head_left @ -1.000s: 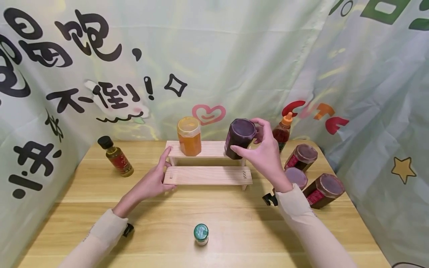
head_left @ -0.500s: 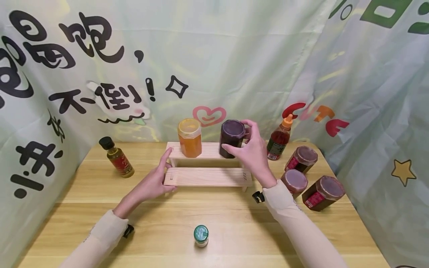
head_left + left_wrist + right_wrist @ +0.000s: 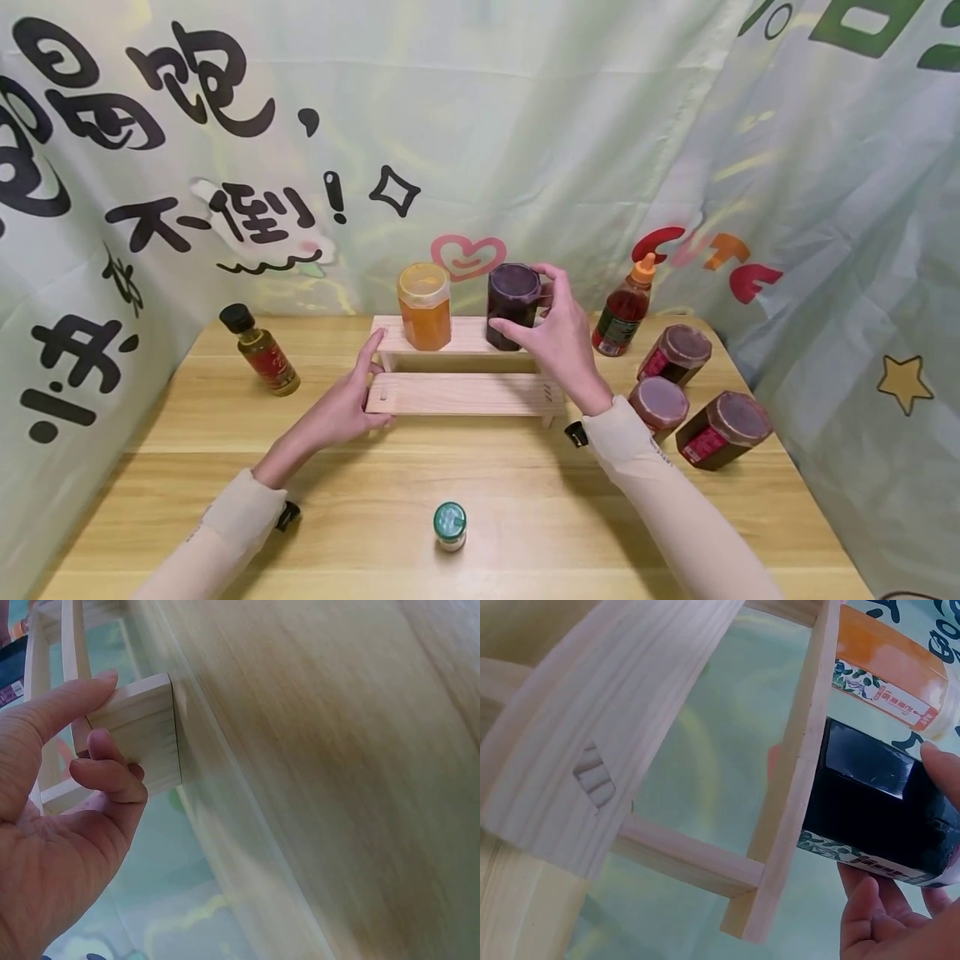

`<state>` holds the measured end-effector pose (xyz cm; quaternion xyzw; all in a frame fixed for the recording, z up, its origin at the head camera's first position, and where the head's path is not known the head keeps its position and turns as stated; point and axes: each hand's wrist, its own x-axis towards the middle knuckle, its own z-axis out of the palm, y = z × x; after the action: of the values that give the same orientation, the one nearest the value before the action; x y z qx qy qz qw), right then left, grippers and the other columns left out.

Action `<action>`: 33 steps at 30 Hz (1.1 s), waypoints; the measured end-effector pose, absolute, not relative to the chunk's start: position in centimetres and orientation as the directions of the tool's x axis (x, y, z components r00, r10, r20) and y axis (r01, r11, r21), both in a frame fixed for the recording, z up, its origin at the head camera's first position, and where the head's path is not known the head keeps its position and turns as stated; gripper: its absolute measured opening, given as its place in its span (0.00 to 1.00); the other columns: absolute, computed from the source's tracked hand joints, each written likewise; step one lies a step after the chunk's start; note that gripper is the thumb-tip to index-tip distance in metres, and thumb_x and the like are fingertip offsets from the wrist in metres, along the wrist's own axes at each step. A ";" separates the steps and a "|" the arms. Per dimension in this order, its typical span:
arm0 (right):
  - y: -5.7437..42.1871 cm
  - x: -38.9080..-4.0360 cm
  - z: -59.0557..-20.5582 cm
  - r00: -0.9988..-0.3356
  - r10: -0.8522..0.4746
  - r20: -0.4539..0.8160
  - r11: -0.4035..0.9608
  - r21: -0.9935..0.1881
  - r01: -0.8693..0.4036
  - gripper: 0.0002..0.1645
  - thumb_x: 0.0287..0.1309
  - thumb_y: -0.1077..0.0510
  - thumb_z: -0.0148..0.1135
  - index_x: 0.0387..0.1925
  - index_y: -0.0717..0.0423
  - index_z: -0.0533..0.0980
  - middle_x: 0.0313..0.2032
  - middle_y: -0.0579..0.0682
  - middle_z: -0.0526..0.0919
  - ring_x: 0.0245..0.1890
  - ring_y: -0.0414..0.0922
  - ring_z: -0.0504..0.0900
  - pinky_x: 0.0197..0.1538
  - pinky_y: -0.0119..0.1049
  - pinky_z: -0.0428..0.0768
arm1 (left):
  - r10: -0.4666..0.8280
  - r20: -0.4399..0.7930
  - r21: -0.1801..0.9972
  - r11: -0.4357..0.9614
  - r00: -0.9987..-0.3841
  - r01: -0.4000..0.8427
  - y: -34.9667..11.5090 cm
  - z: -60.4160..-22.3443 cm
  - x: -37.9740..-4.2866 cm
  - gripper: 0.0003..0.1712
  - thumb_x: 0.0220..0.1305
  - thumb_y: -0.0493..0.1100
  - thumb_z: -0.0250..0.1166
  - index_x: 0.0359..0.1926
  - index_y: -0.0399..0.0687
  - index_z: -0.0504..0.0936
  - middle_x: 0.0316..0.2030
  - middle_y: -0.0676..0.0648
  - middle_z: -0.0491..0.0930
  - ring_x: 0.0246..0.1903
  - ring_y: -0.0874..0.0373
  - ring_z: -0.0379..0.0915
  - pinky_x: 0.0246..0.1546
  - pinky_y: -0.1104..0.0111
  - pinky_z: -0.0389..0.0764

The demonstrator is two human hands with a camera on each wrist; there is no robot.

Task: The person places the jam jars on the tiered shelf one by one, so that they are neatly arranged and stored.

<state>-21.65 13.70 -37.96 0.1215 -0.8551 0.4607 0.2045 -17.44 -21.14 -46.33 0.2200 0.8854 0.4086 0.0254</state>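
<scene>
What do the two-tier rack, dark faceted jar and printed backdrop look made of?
Two-tier rack: pale wood, matte, seemingly unvarnished; visible grain.
Dark faceted jar: glossy glass or hard plastic, can't tell which; a flat facet reflects light.
Printed backdrop: probably thin fabric, low sheen; soft hanging folds.

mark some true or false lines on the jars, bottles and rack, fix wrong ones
1. The right hand holds the dark jar and the left hand grips the wooden rack. True.
2. The amber jar stands on the upper tier. True.
3. The bottle left of the rack has an orange cap. False: the black-capped bottle is there; the orange-capped bottle is to the right.
4. The dark jar is left of the amber jar. False: it is on the right.
5. The green-capped bottle stands in front of the rack. True.
</scene>
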 end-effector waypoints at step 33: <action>18.7 -16.6 -35.4 -0.931 -0.024 0.364 0.369 -0.863 -0.346 0.56 0.66 0.52 0.79 0.81 0.50 0.52 0.70 0.55 0.71 0.74 0.52 0.70 0.70 0.57 0.69 | 0.387 0.187 0.685 0.607 -0.903 0.402 -21.2 -46.3 -17.4 0.77 0.59 0.50 0.87 0.90 0.54 0.36 0.58 0.37 0.77 0.43 0.50 0.79 0.45 0.53 0.82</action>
<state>-16.55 18.68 -35.41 0.1137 -0.8142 0.5501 0.1465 -17.41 -21.16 -46.34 0.2201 0.8964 0.3846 -0.0101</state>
